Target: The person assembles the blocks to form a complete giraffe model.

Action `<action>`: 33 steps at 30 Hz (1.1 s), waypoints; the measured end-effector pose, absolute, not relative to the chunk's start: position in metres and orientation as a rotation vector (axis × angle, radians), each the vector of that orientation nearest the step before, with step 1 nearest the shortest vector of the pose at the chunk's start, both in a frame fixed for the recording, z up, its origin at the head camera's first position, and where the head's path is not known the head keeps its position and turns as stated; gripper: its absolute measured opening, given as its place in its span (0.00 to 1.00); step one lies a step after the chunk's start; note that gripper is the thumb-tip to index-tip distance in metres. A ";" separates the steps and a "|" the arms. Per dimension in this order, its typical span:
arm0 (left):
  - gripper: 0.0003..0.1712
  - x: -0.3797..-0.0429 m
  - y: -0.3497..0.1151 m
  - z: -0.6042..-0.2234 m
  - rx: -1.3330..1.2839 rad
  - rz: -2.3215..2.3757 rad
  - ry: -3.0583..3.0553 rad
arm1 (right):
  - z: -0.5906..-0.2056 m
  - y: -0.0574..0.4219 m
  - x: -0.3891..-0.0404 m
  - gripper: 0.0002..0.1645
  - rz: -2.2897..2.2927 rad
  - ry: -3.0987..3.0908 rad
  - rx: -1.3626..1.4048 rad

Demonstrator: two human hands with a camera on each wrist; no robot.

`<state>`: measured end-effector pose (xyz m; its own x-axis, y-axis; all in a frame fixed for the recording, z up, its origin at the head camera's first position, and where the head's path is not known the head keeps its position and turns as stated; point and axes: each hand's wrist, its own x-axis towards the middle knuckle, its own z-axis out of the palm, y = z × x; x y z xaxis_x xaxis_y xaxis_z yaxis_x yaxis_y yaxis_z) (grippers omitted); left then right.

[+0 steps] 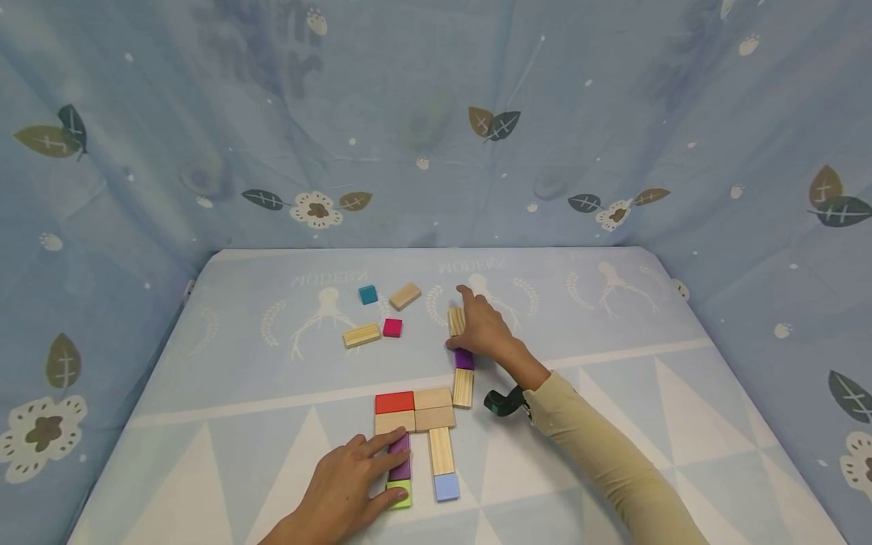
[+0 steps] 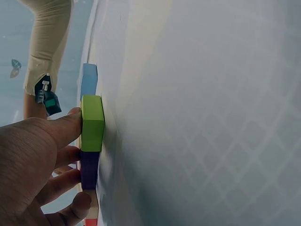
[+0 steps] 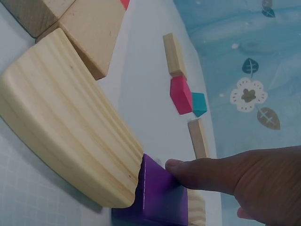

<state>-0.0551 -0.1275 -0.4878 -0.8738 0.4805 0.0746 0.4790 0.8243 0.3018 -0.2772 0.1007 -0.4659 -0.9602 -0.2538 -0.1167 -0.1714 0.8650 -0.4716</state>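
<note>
My left hand [image 1: 344,484] lies beside a purple block [image 1: 400,462] and a lime-green block [image 1: 400,493] set end to end. Its fingertips rest on the purple block and its thumb touches the green one [image 2: 92,125]. Farther off, my right hand [image 1: 484,327] spreads over a striped wooden block [image 1: 456,321] at the far end of a row. Its thumb touches a smaller purple block [image 1: 464,359], whose face shows in the right wrist view [image 3: 162,195]. Another striped wooden block [image 1: 463,388] continues the row nearer me. Most right fingers are hidden in the right wrist view.
A red block [image 1: 394,403] and several plain wooden blocks [image 1: 434,418] form a rectangle. Below it extend a striped block [image 1: 441,451] and a light-blue block [image 1: 446,487]. Loose at the back lie teal [image 1: 368,294], pink [image 1: 392,328] and wooden blocks [image 1: 405,297].
</note>
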 end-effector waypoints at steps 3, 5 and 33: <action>0.29 -0.055 -0.127 -0.488 0.777 0.495 2.986 | -0.467 0.101 -0.277 0.67 -0.701 2.869 -0.342; 0.29 -0.055 -0.127 -0.488 0.774 0.496 2.985 | -0.467 0.101 -0.277 0.65 -0.689 2.869 -0.351; 0.29 -0.055 -0.128 -0.492 0.810 0.544 3.040 | -0.475 0.105 -0.291 0.24 -0.697 2.872 -0.443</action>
<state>-0.0546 -0.1279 -0.4918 -0.8701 0.4740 0.1351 0.4914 0.8134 0.3112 -0.2911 0.1053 -0.4751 -0.9447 -0.3186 -0.0776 -0.2476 0.8482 -0.4682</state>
